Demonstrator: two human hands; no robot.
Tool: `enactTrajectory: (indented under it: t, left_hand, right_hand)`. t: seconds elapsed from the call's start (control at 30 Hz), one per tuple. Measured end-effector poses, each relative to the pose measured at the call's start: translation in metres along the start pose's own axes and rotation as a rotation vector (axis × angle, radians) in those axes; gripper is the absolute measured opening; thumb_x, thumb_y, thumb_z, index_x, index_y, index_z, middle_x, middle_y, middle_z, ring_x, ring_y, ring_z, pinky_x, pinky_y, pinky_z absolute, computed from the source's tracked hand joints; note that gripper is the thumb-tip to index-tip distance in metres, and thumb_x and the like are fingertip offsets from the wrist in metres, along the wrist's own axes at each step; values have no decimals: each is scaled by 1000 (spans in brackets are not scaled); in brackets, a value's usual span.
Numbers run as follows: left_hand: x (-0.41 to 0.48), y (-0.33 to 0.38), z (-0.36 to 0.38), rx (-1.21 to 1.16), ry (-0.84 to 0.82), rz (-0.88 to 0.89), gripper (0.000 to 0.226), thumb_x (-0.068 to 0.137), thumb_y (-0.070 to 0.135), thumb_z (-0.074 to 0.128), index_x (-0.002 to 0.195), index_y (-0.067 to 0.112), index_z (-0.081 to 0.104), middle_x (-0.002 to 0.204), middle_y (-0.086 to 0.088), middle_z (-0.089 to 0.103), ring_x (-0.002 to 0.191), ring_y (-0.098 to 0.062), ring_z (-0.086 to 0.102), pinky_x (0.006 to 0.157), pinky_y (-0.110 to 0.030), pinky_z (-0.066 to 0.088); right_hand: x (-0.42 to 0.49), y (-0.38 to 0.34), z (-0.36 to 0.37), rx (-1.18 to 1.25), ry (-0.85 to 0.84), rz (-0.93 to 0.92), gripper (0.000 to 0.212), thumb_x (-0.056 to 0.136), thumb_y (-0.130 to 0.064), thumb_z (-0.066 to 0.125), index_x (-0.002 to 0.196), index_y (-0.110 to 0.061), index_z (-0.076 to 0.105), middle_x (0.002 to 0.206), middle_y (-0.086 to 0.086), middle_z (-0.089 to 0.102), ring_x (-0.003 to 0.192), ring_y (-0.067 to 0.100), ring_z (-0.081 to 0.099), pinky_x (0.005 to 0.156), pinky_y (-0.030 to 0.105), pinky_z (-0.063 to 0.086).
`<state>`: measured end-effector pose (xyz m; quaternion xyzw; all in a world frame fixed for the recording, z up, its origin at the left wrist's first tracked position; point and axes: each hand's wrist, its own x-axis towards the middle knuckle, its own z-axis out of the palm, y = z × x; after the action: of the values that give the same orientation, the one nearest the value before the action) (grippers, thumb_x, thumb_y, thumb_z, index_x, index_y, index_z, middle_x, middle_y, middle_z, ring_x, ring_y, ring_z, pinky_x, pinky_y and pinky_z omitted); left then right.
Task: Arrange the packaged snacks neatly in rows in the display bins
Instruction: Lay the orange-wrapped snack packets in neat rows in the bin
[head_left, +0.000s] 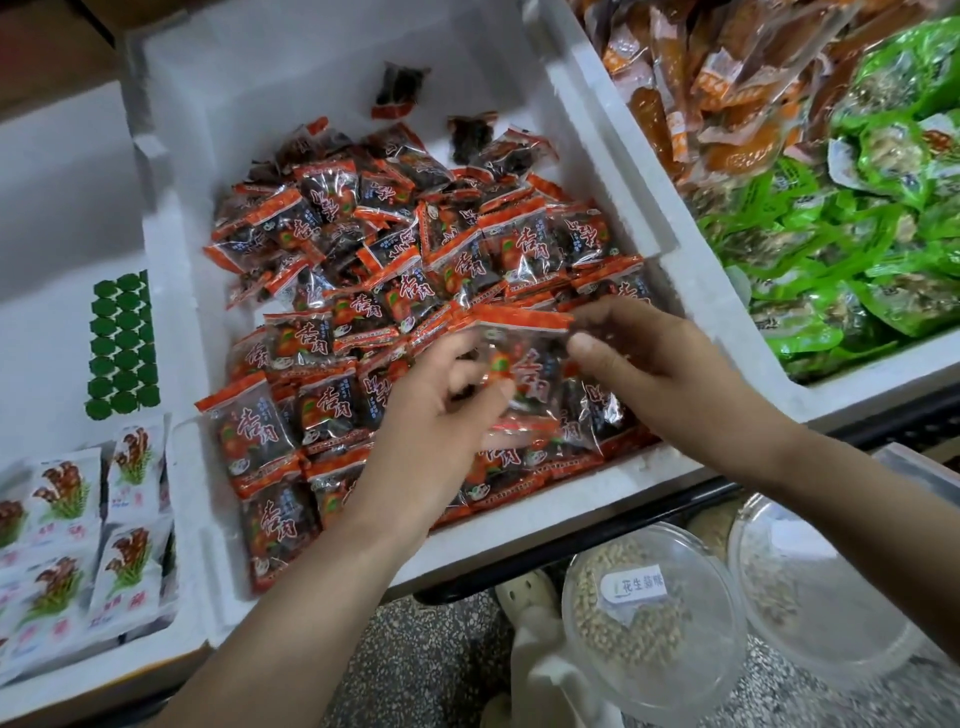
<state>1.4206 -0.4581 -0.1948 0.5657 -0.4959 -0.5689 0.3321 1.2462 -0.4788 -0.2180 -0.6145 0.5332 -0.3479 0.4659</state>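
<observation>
The white foam display bin (597, 130) framed the whole job, and the step in hand looked like row-building, roughly half done. In the bin's far half lay a loose heap of red-edged clear snack packets with dark fruit inside (395, 218), jumbled at all angles. Along the bin's near wall, flat overlapping rows of the same packets (270, 426) were already laid.

Over the bin's near-right part both hands worked one packet. The left hand (441, 395) had its fingers curled round the packet's left side, though blur hid the exact grip. The right hand (649, 358) pinched its upper right edge between thumb and fingers. The single held packet (524, 364) hung just above the rows, glossy and crinkled, printed face up, its red strip towards the bin's far wall.

The next move probably called for laying it flat in line with its neighbours, label turned the same way, then letting go without disturbing the slippery rows beneath.
</observation>
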Motion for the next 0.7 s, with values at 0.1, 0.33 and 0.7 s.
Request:
enactTrajectory:
  t: [0.1, 0.33, 0.7]
  left_hand:
    - [0, 5, 14, 89, -27, 40, 37, 89, 10, 61, 120, 26, 49, 99, 4, 70, 88, -7, 69, 76, -31, 58]
    - [11, -12, 26, 799, -143, 349, 37, 96, 28, 49, 132, 33, 42, 132, 23, 40, 122, 6, 30, 100, -8, 18]
    - [16, -43, 7, 1301, -195, 585, 39, 93, 37, 36, 117, 21, 63, 125, 2, 56, 120, -17, 41, 97, -30, 27]
  right_hand:
    - [-9, -2, -4, 286, -49, 146, 36, 74, -33, 60, 98, -7, 64, 87, 17, 69, 76, 18, 64, 72, 34, 52]
    - [1, 9, -45, -235, 204, 76, 12, 84, -20, 66, 94, -14, 64, 78, -9, 71, 71, 5, 67, 68, 28, 55]
    - [2, 23, -17, -616, 119, -90, 36, 84, -18, 68, 118, -7, 60, 108, 16, 66, 101, 33, 58, 74, 24, 32]
